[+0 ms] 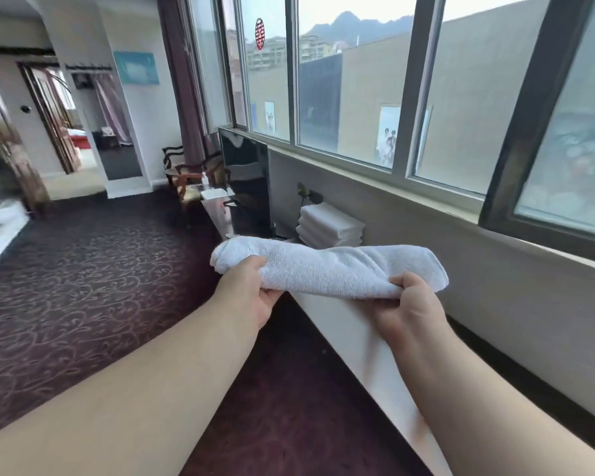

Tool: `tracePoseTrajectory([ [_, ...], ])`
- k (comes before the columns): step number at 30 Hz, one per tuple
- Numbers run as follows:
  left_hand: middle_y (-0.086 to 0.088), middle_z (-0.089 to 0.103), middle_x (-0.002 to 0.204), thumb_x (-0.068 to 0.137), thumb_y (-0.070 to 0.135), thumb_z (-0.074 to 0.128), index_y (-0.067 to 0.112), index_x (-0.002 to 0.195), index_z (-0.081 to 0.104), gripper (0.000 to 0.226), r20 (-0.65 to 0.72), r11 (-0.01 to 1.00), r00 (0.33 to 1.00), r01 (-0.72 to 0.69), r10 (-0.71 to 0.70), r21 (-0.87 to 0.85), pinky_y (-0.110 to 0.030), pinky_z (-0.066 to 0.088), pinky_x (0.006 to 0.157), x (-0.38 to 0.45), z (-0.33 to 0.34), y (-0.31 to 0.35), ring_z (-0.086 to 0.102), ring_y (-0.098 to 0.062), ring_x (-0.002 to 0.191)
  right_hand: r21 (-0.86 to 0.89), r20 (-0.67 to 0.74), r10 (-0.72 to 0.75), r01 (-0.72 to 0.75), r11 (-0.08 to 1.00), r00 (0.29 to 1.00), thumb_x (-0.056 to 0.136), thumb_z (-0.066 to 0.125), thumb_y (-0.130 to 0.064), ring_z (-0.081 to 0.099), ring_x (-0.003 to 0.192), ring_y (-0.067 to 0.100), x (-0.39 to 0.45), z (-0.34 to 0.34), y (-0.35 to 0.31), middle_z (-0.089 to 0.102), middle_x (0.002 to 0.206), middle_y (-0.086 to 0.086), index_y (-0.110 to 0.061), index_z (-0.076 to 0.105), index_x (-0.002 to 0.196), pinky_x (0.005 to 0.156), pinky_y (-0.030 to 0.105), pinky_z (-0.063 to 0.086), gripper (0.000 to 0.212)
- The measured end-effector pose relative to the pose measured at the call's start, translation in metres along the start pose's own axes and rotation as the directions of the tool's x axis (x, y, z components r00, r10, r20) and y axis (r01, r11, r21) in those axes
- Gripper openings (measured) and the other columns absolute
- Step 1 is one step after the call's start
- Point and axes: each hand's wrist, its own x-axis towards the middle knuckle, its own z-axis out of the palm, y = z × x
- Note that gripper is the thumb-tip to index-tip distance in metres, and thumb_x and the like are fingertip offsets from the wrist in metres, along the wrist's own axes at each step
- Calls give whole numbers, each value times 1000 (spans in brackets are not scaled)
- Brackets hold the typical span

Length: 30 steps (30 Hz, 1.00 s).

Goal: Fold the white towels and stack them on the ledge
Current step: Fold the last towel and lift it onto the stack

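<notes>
A folded white towel (327, 269) is held level in the air above the white ledge (344, 324). My left hand (251, 297) grips its left end from below, thumb on top. Its right end is pinched in my right hand (409, 307). Further along the ledge, beyond the held towel, sits a stack of several folded white towels (330, 226) against the wall under the window.
A black television (246, 180) stands just past the stack. Beyond it are a glass table (217, 197) and a wooden chair (182, 170). Dark patterned carpet (83, 276) spreads to the left. The window sill (426, 197) runs along the right.
</notes>
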Motion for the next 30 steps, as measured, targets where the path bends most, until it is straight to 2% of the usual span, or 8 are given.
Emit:
tracePoseTrajectory([
  [4,-14,56,91,89,5,64,14,109,38,34,-32,1000,999,-2,2,5,-37,54,41,44,2,24,62,-28,77,23,-4,15,-15,1000,1000,70,46,5,73,79,40,34,30,27,67,108,27,7,58,112,66,50,59,43],
  [8,-14,59,97,89,6,64,14,110,41,32,-28,999,1000,13,-12,46,-37,54,43,99,13,30,64,-28,82,15,-9,5,-5,1000,1000,67,44,4,65,100,51,82,54,42,61,118,32,7,52,122,89,65,49,55],
  [16,-13,60,97,91,7,61,12,89,46,15,-16,996,1000,-3,4,94,-39,56,44,253,83,29,64,-27,83,97,-11,53,-51,994,999,62,45,1,62,103,54,234,110,45,59,121,32,6,50,126,85,70,47,65],
  [19,-16,60,97,91,5,60,13,86,46,17,-2,996,1000,-6,6,85,-49,60,56,314,123,32,65,-30,84,111,-25,25,-22,994,999,68,45,1,67,94,40,298,140,36,64,107,21,1,56,97,75,54,56,32],
  [21,-16,62,95,90,5,60,12,87,47,15,-9,997,1000,7,-6,82,-45,60,54,350,146,34,66,-30,83,70,-23,4,-2,998,1000,73,44,1,66,84,32,338,158,30,62,92,14,-6,52,77,69,44,58,11],
  [24,-15,65,90,91,5,60,11,88,51,11,21,997,1000,3,-5,71,-38,57,49,391,175,40,68,-27,75,63,-7,0,0,998,1000,77,42,1,67,85,32,379,185,20,63,89,14,-6,51,74,75,46,59,11],
  [29,-17,66,95,89,5,61,10,92,52,10,37,996,999,30,-33,84,-41,58,53,467,208,52,69,-29,79,68,-46,-1,4,998,999,76,42,1,70,61,28,442,221,23,66,74,14,-4,52,72,59,39,57,12],
  [30,-17,66,95,90,6,60,10,93,52,9,46,995,998,33,-38,99,-42,59,55,482,211,52,69,-29,78,87,-52,-8,13,996,999,75,42,2,71,65,30,454,224,27,66,78,15,-4,52,72,60,41,58,12],
])
